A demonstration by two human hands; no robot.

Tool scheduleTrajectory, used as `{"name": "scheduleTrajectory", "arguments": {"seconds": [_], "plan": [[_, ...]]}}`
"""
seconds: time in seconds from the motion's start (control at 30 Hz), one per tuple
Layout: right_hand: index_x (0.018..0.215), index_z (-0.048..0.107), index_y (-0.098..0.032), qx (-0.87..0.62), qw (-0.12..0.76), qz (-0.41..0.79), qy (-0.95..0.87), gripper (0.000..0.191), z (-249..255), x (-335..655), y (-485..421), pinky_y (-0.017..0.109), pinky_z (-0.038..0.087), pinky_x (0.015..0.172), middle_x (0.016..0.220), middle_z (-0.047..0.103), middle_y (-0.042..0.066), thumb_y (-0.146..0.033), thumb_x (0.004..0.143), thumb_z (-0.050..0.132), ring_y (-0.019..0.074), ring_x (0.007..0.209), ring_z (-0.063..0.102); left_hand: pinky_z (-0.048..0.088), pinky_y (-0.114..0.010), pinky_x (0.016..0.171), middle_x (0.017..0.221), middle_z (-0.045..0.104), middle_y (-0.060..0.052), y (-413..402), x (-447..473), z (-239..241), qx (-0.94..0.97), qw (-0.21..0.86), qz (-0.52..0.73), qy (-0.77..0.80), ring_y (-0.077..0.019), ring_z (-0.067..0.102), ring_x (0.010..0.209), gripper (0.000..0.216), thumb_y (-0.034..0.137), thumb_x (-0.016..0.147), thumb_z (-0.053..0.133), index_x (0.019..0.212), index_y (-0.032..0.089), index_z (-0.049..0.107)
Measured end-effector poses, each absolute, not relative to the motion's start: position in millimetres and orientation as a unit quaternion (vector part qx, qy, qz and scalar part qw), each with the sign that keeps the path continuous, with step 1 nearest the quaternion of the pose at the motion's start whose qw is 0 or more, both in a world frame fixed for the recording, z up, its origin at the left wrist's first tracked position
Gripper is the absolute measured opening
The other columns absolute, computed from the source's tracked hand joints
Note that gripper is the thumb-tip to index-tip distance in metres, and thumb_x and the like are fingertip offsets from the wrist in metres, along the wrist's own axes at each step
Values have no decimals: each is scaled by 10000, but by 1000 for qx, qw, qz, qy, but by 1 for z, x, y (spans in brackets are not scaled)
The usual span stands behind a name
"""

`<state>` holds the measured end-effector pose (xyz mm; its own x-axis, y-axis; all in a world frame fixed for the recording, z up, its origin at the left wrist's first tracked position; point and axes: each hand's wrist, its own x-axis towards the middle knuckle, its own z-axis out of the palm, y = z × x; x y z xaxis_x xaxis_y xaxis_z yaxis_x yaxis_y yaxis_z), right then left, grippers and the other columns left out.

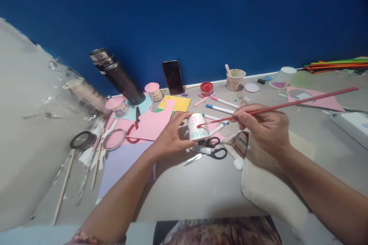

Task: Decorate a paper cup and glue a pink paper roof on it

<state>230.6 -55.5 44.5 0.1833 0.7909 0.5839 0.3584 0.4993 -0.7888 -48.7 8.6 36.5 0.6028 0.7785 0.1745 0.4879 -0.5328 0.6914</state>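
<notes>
My left hand (176, 132) grips an upside-down paper cup (198, 132) from its left side, thumb below and fingers above. Drawn on the cup are a pink window and green grass strokes. A long red paintbrush (287, 104) is pinched in my right hand (261, 124); its red-coated tip touches the cup's wall, at a small red mark. Just beneath the cup lie black-handled scissors (219, 153) and a clear-capped tube (201, 149). Behind it stands an open pot of red paint (206, 88).
Markers (220, 108), pink paper (161, 120) and red-handled pliers (133, 126) lie around my hands. Along the blue wall stand a dark flask (120, 78), a phone (173, 77) and a patterned cup (235, 81). A cloth (270, 176) lies under my right forearm.
</notes>
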Motion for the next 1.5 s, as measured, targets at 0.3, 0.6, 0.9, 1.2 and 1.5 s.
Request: {"name": "scheduleTrajectory", "arguments": {"seconds": [0.3,0.6,0.9,1.2,1.5], "plan": [[765,767,-235,-476,614,186,-602,217,44,231,-56,276,475,508,657,706,-9,-312,965,731,134,538,612,510,-541,1118,1423,559,-77,8,-50,36,844,303,240,371,-318,533,1363,751,278,767,870,1423,336,510],[741,753,-237,-490,614,186,-591,293,47,231,-54,300,479,509,610,679,0,-434,958,739,152,537,605,496,-541,1148,1426,553,-84,8,-49,36,844,296,241,377,-319,548,1357,756,284,761,870,1430,332,519],[743,753,-237,-468,621,189,-600,252,47,231,-54,292,493,539,631,692,-3,-354,966,733,150,565,624,493,-554,1142,1445,554,-90,9,-49,34,843,304,242,371,-326,531,1377,756,303,773,865,1442,337,516],[792,767,-239,-459,628,199,-596,242,48,231,-55,309,527,546,666,717,13,-392,972,719,168,582,639,484,-544,1163,1457,555,-95,9,-50,33,849,288,235,376,-326,537,1388,748,310,783,860,1443,324,509],[805,765,-237,-475,628,193,-586,243,49,230,-55,286,499,506,649,718,1,-405,975,723,139,524,605,477,-534,1161,1448,559,-101,7,-47,35,850,284,225,382,-335,529,1383,754,314,781,862,1446,308,507]]}}
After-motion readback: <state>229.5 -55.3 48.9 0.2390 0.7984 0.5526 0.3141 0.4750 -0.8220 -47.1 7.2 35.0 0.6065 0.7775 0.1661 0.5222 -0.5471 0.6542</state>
